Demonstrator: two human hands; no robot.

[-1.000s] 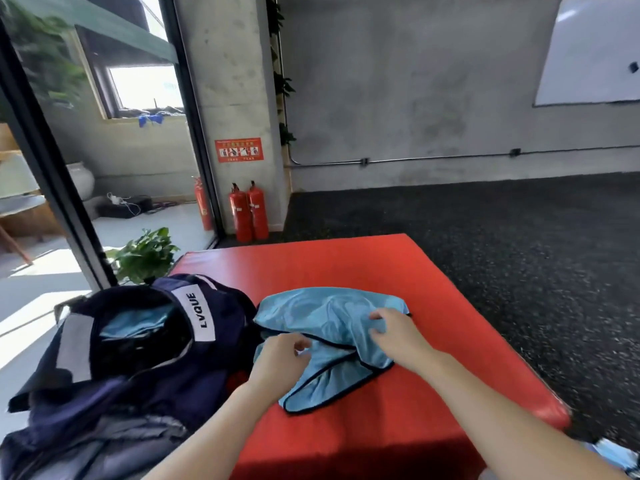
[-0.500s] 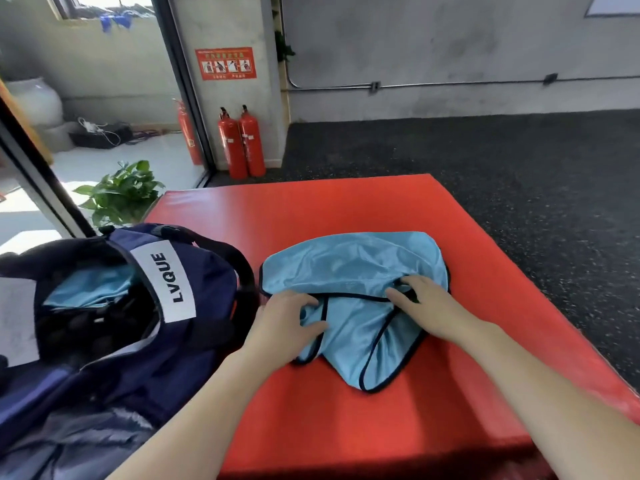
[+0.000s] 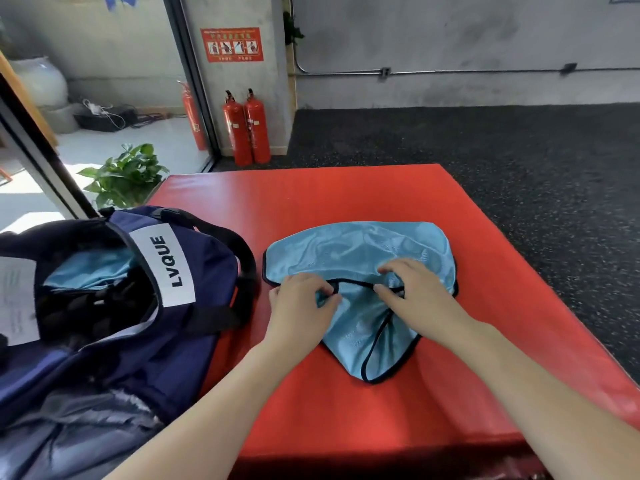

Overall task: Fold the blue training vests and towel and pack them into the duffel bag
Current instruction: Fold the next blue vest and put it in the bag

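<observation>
A light blue mesh training vest (image 3: 360,251) with black trim lies partly folded on the red mat (image 3: 346,192). My left hand (image 3: 299,299) pinches the vest's black edge at its near left. My right hand (image 3: 412,296) rests on the cloth just right of that, fingers curled round the trim. The navy duffel bag (image 3: 180,306) with a white "LVQUE" label stands open at the left, touching the mat. Blue fabric (image 3: 86,271) shows inside its mouth.
A potted green plant (image 3: 124,174) stands behind the bag. Two red fire extinguishers (image 3: 247,128) lean by the concrete pillar. Dark speckled rubber floor (image 3: 519,150) surrounds the mat to the right and behind. A glass door frame runs along the left.
Both hands have drawn closer together on the vest's black trim. The view has tilted down and moved nearer the mat.
</observation>
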